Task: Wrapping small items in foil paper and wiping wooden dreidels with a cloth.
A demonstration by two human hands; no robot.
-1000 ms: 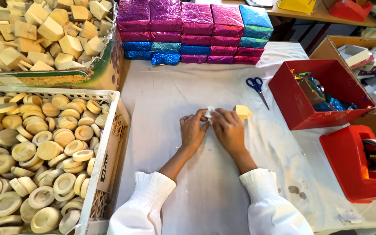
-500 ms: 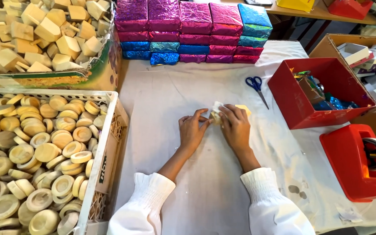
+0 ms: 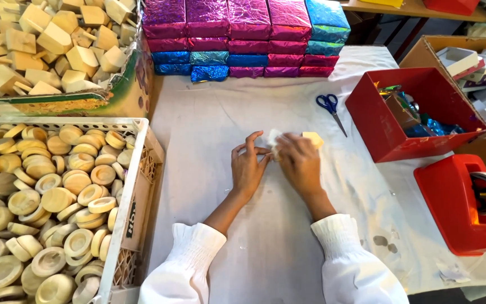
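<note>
matt wooden discs [image 3: 40, 197], glossy foil packages [image 3: 243, 34], white cloth table cover [image 3: 209, 124]

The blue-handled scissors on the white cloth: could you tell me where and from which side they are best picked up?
Take the blue-handled scissors by the handle loops, coming from above on the far side. They lie flat and closed, loops toward the foil-wrapped blocks, blades pointing at the near edge beside the red box.

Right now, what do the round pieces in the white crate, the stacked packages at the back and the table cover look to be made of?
Round pieces: pale unfinished wood, matt, with turned rims.
White crate: likely plastic, with lattice walls.
Stacked packages: wrapped in shiny crinkled foil, magenta, purple and blue.
Table cover: white cloth, judging by its soft wrinkles.
</note>
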